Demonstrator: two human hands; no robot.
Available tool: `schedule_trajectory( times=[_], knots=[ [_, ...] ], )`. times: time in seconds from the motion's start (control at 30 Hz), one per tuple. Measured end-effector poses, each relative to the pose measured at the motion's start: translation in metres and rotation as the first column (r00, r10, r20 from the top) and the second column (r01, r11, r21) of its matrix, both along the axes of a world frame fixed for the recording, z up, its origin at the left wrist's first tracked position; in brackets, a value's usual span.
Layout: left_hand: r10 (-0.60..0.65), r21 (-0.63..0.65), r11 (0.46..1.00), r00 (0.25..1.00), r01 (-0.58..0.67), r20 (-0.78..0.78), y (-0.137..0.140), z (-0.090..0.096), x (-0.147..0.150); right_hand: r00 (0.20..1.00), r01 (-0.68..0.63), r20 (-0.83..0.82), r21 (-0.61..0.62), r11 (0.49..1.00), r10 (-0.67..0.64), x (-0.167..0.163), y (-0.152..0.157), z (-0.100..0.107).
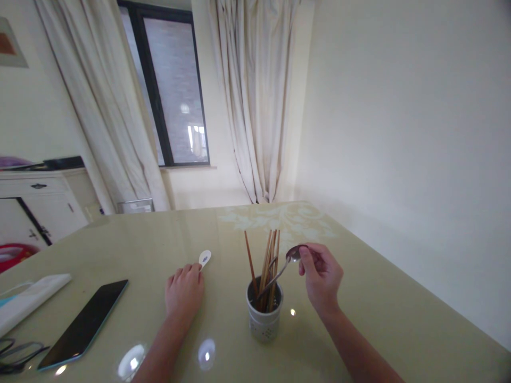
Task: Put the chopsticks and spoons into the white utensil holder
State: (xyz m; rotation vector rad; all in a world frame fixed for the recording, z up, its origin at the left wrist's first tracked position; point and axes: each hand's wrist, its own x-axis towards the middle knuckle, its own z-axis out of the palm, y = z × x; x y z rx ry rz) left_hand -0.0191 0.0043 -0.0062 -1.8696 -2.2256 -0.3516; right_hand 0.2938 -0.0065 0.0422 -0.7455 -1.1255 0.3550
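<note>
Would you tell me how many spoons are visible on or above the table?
2. A metal spoon is held by the right hand, handle in the utensil holder. A white spoon lies under the left hand. The holder may hide more.

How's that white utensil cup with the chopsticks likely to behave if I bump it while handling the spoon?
The utensil cup looks ceramic, so probably fairly heavy and breakable. The tall chopsticks lean well above its rim, which may make it top-heavy and apt to tip. The glossy table likely lets it slide. The right hand holds the metal spoon angled into it.
</note>
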Motion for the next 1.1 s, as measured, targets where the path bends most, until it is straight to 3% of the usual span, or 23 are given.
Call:
schedule_trajectory(
  times=[0.4, 1.1],
  knots=[
    [-0.016, 0.007, 1.0, 1.0, 0.016, -0.009, -0.002, 0.003, 0.006, 0.906, -0.084, 0.422, 0.251, 0.964, -0.031, -0.013, -0.017, -0.004],
    [-0.065, -0.002, 0.998, 0.997, 0.065, 0.032, -0.002, 0.001, 0.01, 0.787, -0.181, 0.617, 0.238, 0.954, -0.005, -0.02, -0.016, -0.007]
  ],
)
